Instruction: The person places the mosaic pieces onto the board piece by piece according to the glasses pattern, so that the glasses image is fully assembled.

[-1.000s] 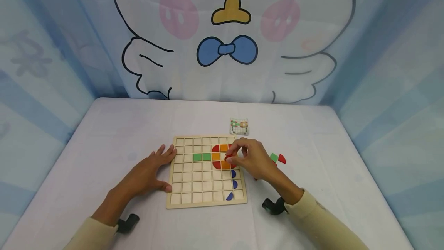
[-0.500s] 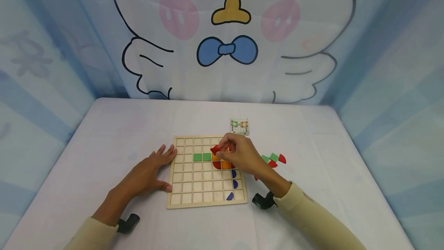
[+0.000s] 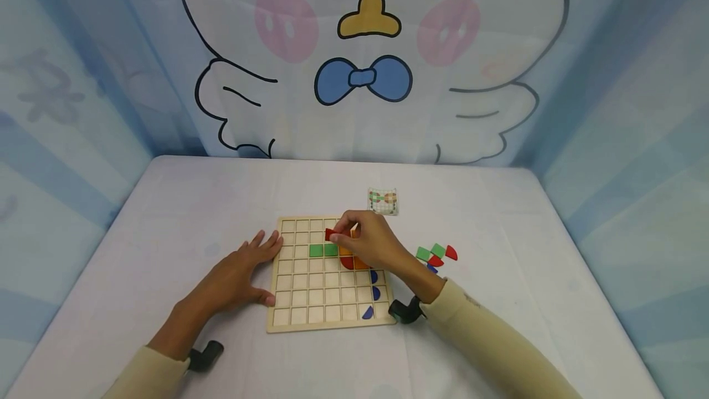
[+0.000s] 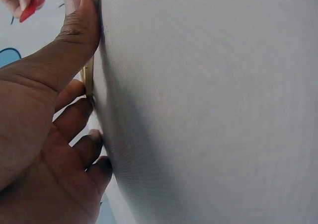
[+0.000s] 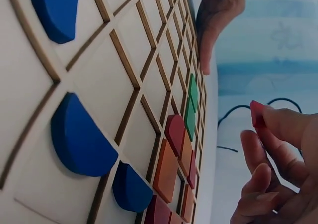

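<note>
On the surface (image 3: 183, 202), a gridded board (image 3: 327, 327) is being touched along its left edge by the left hand (image 3: 242, 273), fingers spread; between the fingers of the right hand (image 3: 373, 240), above the board's far half, a red piece (image 3: 328, 234) (held clear of it) is being pinched.

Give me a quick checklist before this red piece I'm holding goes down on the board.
1. Flat red piece pinched in the right hand: ok.
2. Left hand touching the left edge of the square pale wooden grid board: ok.
3. Red piece seated in a cell: not ok, it is held clear of the board.
4. Two green square tiles lying in neighbouring cells: ok.
5. Fine details of the small printed paper card readable: cannot tell, too small.
</note>
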{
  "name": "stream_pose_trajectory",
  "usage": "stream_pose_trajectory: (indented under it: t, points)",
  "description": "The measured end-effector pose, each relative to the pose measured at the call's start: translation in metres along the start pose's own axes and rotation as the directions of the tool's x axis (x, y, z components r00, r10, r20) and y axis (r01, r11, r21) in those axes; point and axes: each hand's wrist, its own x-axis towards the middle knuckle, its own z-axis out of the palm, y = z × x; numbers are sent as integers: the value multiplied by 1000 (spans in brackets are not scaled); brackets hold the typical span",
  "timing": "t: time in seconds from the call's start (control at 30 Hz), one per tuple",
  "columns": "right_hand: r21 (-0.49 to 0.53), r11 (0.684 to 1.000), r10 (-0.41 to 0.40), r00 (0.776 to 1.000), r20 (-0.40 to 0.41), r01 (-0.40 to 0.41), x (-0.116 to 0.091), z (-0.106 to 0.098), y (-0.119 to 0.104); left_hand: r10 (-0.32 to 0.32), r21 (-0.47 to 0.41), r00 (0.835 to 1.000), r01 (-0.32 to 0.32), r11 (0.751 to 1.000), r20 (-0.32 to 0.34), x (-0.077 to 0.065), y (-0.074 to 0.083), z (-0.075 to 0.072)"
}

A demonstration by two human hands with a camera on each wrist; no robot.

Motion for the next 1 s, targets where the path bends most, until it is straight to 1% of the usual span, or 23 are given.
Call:
stream_pose_trajectory:
  t: [0.13, 0.3, 0.4, 0.57, 0.7, 1.0]
  points:
    - [0, 1000, 9, 1000, 5, -9, 6, 4, 0, -4, -11, 1000, 4, 1000, 7, 1, 0, -1]
    - [-5, 1000, -15, 1000, 5, 15, 13, 7, -2, -5, -13, 1000, 5, 1000, 17, 1, 0, -1]
    - [-39, 999, -33, 999, 5, 33, 18, 10, -3, -4, -6, 1000, 4, 1000, 20, 1, 0, -2]
    - [-101, 994, -37, 999, 15, 39, 26, 16, -3, -6, 0, 1000, 6, 1000, 22, 1, 1, -2]
    - [-138, 990, -17, 999, 35, 22, 31, 22, -3, 1, -1, 1000, -1, 1000, 18, 1, 0, -2]
    - [-221, 974, 64, 996, 58, -50, 42, 30, -6, 14, 5, 1000, -14, 1000, 16, 1, 0, -3]
